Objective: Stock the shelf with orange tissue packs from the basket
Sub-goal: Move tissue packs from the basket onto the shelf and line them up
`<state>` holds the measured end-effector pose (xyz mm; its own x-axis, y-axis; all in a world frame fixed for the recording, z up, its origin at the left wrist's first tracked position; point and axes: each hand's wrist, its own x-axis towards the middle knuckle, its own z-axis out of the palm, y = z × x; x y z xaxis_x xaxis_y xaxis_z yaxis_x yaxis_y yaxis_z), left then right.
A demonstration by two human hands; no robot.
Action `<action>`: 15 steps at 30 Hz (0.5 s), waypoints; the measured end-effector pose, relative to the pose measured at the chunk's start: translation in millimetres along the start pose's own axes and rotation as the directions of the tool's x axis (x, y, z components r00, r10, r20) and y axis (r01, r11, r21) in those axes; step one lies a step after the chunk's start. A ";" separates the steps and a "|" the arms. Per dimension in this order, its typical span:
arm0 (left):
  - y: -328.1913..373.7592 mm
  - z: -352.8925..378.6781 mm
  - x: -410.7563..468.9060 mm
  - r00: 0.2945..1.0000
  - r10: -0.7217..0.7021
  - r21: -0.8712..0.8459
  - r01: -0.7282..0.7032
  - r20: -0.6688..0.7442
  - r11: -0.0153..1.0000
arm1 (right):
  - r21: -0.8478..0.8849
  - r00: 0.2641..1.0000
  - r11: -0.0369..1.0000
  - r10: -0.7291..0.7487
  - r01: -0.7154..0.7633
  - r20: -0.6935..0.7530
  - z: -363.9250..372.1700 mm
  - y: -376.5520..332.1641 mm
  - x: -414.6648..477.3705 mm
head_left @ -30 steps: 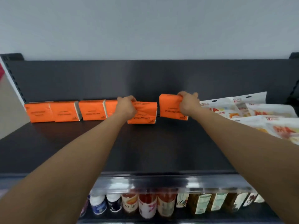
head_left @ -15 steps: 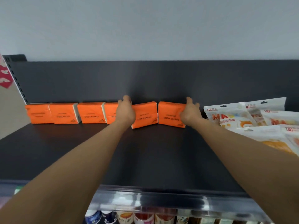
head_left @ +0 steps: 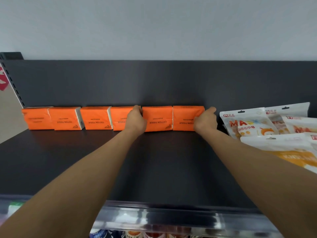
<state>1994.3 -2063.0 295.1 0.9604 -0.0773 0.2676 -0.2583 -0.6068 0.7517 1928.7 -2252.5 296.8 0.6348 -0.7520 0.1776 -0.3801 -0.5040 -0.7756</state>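
Against the dark back panel of the top shelf (head_left: 154,169), six orange tissue packs stand on edge in one row, print upside down. Left hand (head_left: 136,121) is cupped over the seam between the fourth pack (head_left: 120,117) and the fifth pack (head_left: 157,118), fingers curled over the top edge, so pinching at that joint rather than spread. Right hand (head_left: 205,121) is pressed flat-ish against the right end of the sixth pack (head_left: 184,117), thumb forward, fingers behind; whether it grips or only pushes I cannot tell. Judgement: step in hand is squaring up the last two packs. To do it well, push leftward from the right end while the left hand steadies the seam, closing gaps until faces are flush and bases sit flat; light pressure, since soft packs will buckle or tip forward. Keep the sixth pack off the white snack bags (head_left: 248,121), which lie just beside it at right. Containers: the basket is not in view, so its remaining stock is unknown. Lower shelf holds bottles (head_left: 130,234), only their tops showing.
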 end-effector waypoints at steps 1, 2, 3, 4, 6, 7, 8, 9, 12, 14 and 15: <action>-0.3 1.0 0.1 1.000 0.012 0.002 -0.012 0.019 1.000 | 0.001 1.000 1.000 0.003 -0.003 -0.002 -0.2 -0.3 0.8; -0.8 2.0 0.5 0.999 0.018 0.006 -0.018 0.034 1.000 | -0.003 1.000 1.000 0.006 -0.006 -0.001 -0.5 -0.5 1.1; -1.1 2.8 1.3 0.999 0.019 0.009 -0.019 0.042 1.000 | -0.009 1.000 1.000 0.006 -0.006 0.003 -0.7 -1.0 1.2; -1.3 3.1 2.1 0.999 0.018 0.011 -0.019 0.048 1.000 | -0.014 1.000 1.000 0.004 -0.004 0.011 -0.7 -1.4 1.1; -1.8 3.7 3.4 0.998 0.021 0.024 -0.022 0.064 0.999 | -0.024 0.999 1.000 -0.009 0.009 0.031 -0.1 -2.0 0.5; -1.8 4.0 3.6 0.997 0.022 0.031 -0.025 0.077 0.999 | -0.028 0.999 0.999 -0.016 0.018 0.041 0.3 -2.1 0.1; -1.6 4.0 3.1 0.995 0.023 0.038 -0.027 0.092 0.999 | -0.029 0.998 0.999 -0.022 0.024 0.051 0.7 -1.9 -0.2; -1.6 4.3 2.3 0.994 0.024 0.041 -0.028 0.104 0.999 | -0.030 0.998 0.999 -0.023 0.025 0.060 1.1 -1.6 -0.4; -1.6 2.2 -0.3 0.990 0.012 0.013 -0.014 0.138 1.000 | -0.036 0.997 0.999 -0.011 0.014 0.080 1.3 -0.5 -1.9; -1.7 -1.2 -1.0 0.988 0.005 0.008 -0.006 0.157 1.000 | -0.036 0.995 0.999 -0.006 0.010 0.096 1.3 -0.3 -3.9; -1.5 -2.8 -1.7 0.987 0.001 0.011 -0.003 0.163 1.000 | -0.031 0.995 0.999 -0.003 0.006 0.102 0.6 0.0 -5.3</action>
<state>1992.8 -2059.7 295.3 0.9642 -0.2061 0.1669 -0.2603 -0.6153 0.7441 1925.7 -2248.3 295.5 0.7011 -0.7034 0.1171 -0.3971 -0.5215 -0.7552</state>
